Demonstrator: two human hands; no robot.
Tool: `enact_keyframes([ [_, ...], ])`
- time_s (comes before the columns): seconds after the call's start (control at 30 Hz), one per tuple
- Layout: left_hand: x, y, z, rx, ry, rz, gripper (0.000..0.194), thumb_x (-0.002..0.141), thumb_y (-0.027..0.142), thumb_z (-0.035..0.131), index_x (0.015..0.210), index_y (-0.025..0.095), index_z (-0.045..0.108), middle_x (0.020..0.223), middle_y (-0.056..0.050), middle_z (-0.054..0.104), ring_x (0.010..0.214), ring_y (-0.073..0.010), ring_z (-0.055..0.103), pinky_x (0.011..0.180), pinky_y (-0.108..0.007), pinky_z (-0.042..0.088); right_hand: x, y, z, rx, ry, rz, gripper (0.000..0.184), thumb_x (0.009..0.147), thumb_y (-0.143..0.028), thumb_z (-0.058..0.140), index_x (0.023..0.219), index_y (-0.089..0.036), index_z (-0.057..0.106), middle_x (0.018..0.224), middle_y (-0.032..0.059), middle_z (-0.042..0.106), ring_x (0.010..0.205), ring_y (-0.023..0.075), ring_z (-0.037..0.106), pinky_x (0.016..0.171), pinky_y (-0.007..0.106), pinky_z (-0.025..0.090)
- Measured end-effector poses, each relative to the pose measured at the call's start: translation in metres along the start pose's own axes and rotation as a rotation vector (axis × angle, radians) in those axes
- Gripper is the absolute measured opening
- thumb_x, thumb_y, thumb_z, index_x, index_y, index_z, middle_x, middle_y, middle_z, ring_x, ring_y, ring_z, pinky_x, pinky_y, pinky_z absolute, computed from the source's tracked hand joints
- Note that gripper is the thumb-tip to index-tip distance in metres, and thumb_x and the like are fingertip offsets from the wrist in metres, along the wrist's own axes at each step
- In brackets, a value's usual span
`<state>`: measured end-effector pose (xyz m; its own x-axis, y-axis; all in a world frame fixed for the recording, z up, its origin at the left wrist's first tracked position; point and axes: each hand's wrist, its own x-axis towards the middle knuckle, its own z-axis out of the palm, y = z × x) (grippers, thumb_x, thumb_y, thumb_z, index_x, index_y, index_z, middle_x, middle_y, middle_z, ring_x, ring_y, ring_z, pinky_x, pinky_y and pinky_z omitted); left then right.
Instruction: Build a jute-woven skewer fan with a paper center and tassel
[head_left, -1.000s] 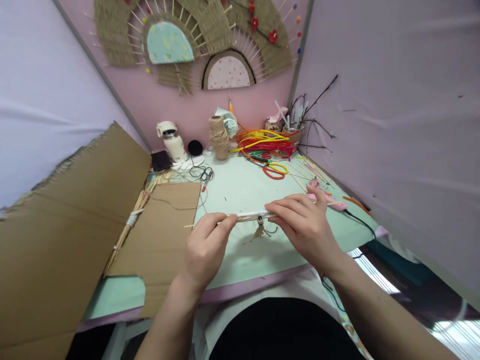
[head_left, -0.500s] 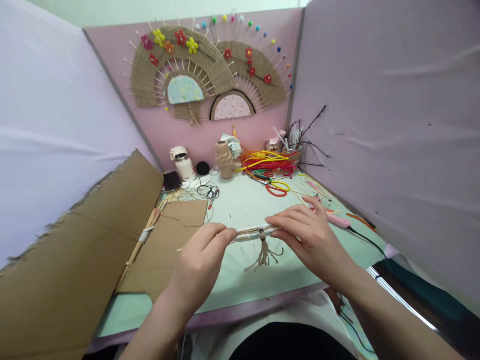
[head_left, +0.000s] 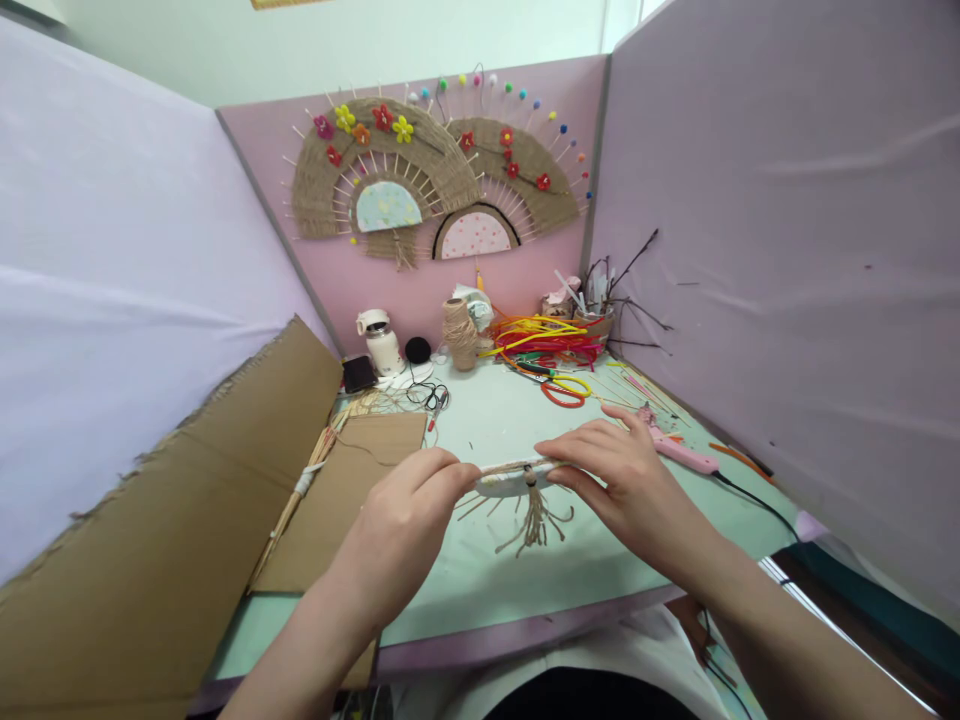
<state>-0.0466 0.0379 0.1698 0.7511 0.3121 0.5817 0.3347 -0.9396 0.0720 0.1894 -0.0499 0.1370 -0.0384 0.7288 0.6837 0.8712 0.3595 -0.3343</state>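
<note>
Between my hands, a little above the table, is a small handmade fan (head_left: 499,486), seen nearly edge-on. Pale patterned fabric covers its face, and thin sticks poke out below its left part. A twine tassel (head_left: 535,515) with a dark binding hangs from the near edge, right of the middle. My left hand (head_left: 409,515) pinches the left end between thumb and fingers. On the right end, my right hand (head_left: 615,465) grips with the thumb below and fingers on top, one finger raised. Both hands hide the fan's ends.
Cardboard sheets (head_left: 300,540) and a bundle of sticks (head_left: 304,482) lie left. At the back stand a white bottle (head_left: 384,345), a twine cone (head_left: 459,335) and red and yellow pipe cleaners (head_left: 547,340). Scissors (head_left: 566,390) and a pink glue gun (head_left: 686,452) lie right. Finished fans (head_left: 386,165) hang behind.
The view has tilted upward, showing more wall. The fan has turned in both hands, so more of its pale fabric face, its sticks and the hanging tassel show. Both grips stay.
</note>
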Motion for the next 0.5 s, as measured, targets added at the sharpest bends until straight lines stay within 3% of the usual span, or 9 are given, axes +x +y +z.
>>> enact_keyframes([
  [0.23, -0.0062, -0.0021, 0.0089, 0.028, -0.053, -0.017, 0.019, 0.098, 0.013, 0.048, 0.106, 0.018, 0.064, 0.086, -0.003, 0.064, 0.074, -0.0131, 0.059, 0.065, -0.023, 0.048, -0.0039, 0.0024, 0.0036, -0.089, -0.02, -0.023, 0.017, 0.099, -0.028, 0.053, 0.104, -0.026, 0.068, 0.094, 0.0013, 0.077, 0.086, 0.0178, 0.068, 0.104, 0.047, 0.031],
  [0.5, -0.0061, -0.0001, 0.009, -0.049, -0.005, -0.052, 0.013, 0.095, 0.015, 0.055, 0.098, 0.017, 0.067, 0.082, -0.003, 0.065, 0.072, -0.0133, 0.061, 0.065, -0.023, 0.049, -0.0091, 0.0049, 0.0058, -0.006, -0.028, -0.011, 0.014, 0.097, -0.028, 0.056, 0.105, -0.026, 0.067, 0.096, 0.0004, 0.076, 0.088, 0.0187, 0.066, 0.107, 0.048, 0.025],
])
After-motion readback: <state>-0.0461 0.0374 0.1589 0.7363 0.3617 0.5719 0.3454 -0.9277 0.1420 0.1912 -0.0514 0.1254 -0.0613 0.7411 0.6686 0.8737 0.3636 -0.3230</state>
